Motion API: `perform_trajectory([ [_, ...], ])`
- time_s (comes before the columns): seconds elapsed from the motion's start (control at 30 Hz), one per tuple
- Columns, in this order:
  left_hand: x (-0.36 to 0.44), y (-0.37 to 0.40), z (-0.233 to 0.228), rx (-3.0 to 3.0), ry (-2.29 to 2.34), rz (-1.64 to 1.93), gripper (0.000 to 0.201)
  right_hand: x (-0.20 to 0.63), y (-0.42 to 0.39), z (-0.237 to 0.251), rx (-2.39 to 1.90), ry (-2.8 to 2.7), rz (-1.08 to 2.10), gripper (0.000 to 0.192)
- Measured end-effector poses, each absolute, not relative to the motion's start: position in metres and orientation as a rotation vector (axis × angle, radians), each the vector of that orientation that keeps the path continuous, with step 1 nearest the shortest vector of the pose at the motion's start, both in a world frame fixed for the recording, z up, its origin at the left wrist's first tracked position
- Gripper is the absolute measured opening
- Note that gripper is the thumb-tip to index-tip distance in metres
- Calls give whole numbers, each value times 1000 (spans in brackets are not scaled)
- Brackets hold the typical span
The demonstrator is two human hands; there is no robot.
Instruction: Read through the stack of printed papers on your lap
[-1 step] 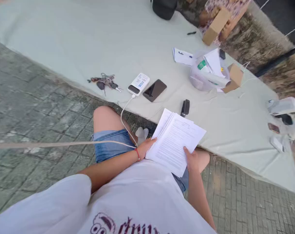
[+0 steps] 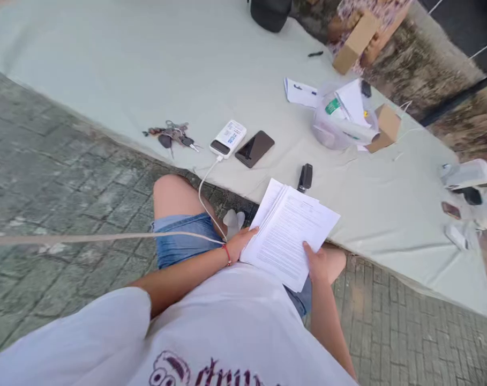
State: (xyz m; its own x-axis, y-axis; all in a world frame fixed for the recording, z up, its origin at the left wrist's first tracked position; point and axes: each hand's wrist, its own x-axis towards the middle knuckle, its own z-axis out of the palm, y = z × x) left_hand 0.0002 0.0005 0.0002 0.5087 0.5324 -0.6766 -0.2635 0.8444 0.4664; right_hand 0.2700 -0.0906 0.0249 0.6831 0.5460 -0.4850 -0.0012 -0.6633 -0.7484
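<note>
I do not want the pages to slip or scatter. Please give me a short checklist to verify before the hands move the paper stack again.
1. Left hand grips the white printed paper stack at its left edge: ok.
2. Right hand holds its lower edge, thumb on top: ok.
3. Sheets aligned: not ok, fanned at the top left.
4. Black stapler lies on the pale cloth just beyond the stack: ok.
5. White cable clear of the left hand: cannot tell.

Print on the white stack of printed paper sheets (image 2: 289,236) too small to read. Fingers of both hands hidden beneath it. Black rounded bag (image 2: 270,13) cut off by top edge. Blurred white objects (image 2: 466,176) at right edge unidentifiable.
</note>
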Motion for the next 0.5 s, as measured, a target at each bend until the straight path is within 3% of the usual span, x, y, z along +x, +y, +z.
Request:
perform_trajectory([
  [0.3,2,4,8,389,947,478,72,266,-97,14,-1847,-328,1051,60],
  [0.5,-1,5,2,535,980,497,71,269,-93,13,-1863,-379,1093,55],
])
